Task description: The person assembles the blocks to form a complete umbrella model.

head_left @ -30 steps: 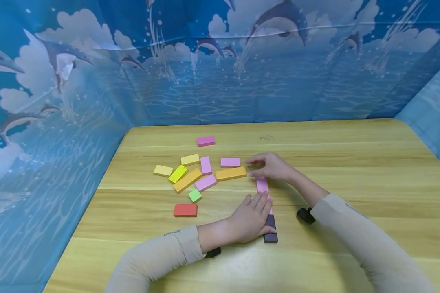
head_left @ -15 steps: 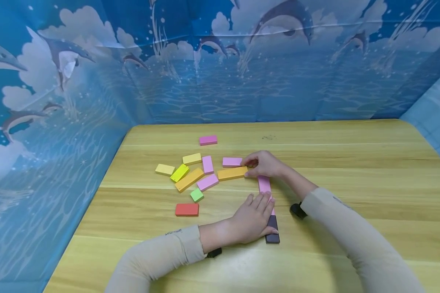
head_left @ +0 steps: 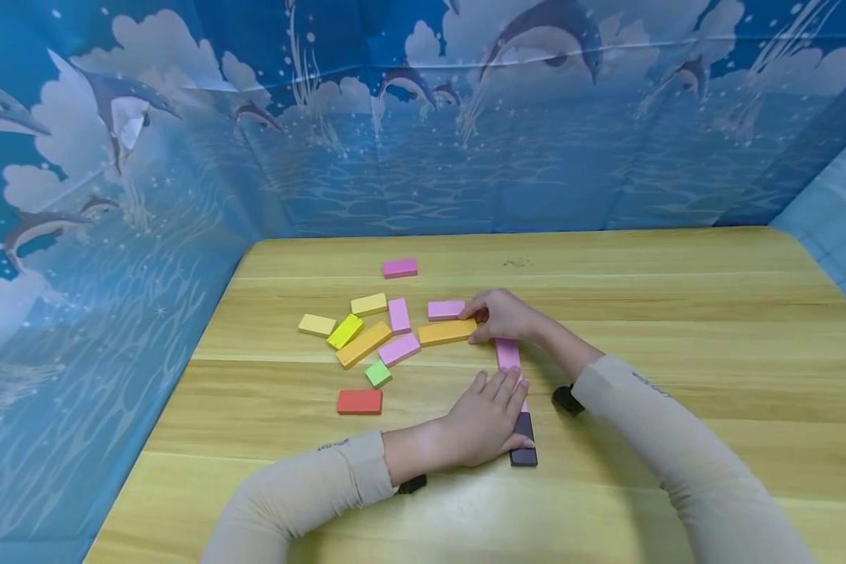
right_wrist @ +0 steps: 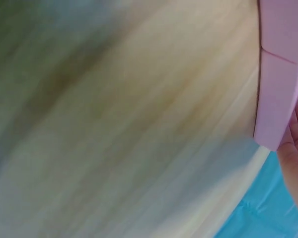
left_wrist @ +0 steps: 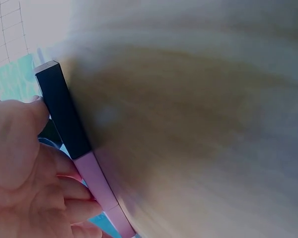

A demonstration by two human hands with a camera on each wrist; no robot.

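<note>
A straight row of blocks runs from a black block (head_left: 525, 455) at the near end to a pink block (head_left: 507, 354) at the far end. My left hand (head_left: 481, 423) lies across this row with fingers extended, the thumb touching the black block. In the left wrist view its fingers lie along the side of the black block (left_wrist: 62, 111) and pink blocks (left_wrist: 97, 181). My right hand (head_left: 504, 315) pinches the right end of a long orange block (head_left: 444, 333) between thumb and fingers. The right wrist view shows pink blocks (right_wrist: 278, 94) beside that hand, its grip hidden.
Left of the hands lie a second orange block (head_left: 363, 345), several pink and yellow blocks, a green block (head_left: 378, 374) and a red block (head_left: 359, 402). A darker pink block (head_left: 400, 269) lies near the back edge of the wooden table (head_left: 677, 313). A dolphin-print curtain (head_left: 423, 180) stands behind.
My right hand has moved left from beyond the orange block's end and closed its thumb and fingers on it. The left hand stays on the row.
</note>
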